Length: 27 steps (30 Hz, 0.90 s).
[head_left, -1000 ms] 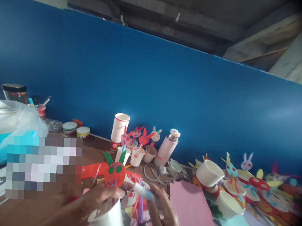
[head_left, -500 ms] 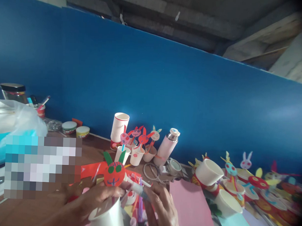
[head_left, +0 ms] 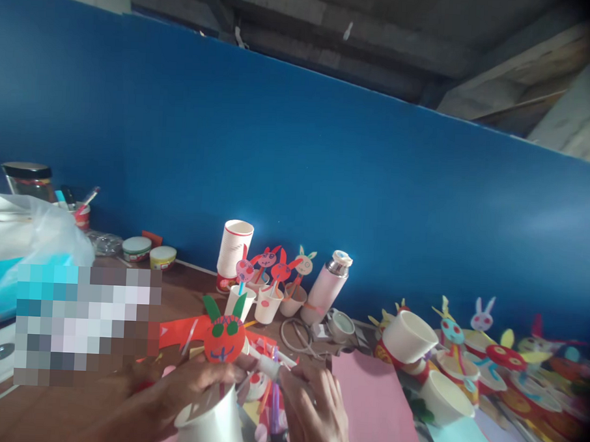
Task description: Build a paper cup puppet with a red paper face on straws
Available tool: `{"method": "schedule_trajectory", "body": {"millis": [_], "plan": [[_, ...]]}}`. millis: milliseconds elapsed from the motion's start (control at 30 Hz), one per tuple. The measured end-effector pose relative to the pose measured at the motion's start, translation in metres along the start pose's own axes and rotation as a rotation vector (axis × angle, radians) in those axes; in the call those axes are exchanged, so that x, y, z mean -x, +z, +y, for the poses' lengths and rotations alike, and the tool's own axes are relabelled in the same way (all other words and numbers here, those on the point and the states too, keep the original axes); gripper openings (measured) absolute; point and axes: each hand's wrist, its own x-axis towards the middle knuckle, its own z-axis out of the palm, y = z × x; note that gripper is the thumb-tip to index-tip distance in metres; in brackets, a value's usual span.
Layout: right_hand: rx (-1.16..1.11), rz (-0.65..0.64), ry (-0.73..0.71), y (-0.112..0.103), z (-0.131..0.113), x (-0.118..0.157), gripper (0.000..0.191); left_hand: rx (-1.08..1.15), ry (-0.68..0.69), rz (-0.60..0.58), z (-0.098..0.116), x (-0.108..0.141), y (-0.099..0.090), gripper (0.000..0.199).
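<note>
Brown table (head_left: 187,298): pink sheet (head_left: 372,407), flask (head_left: 326,293), lidded tubs (head_left: 163,258).

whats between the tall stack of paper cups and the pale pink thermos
In the head view, several small white cups with paper rabbit faces stand between the cup stack and the thermos.

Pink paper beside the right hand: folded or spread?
Spread: the pink paper lies flat, no fold showing; near edge out of frame.
</note>
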Motion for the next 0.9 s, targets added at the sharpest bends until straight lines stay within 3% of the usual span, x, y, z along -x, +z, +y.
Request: {"method": "schedule_trajectory", "body": {"millis": [333, 700, 900], "plan": [[0.035, -0.014, 0.025, -0.0050, -0.0042, -0.0033, 0.035, 0.103, -0.015, 0.005, -0.0019, -0.0003, 0.0007, 0.029], [0.032, -0.013, 0.011, -0.0041, -0.0047, -0.0021, 0.034, 0.115, -0.049, 0.076, -0.0047, -0.0014, -0.0001, 0.029], [0.026, -0.023, -0.002, -0.0024, -0.0045, -0.0005, 0.035, 0.114, -0.029, 0.048, -0.0047, -0.0019, -0.0010, 0.030]]}}
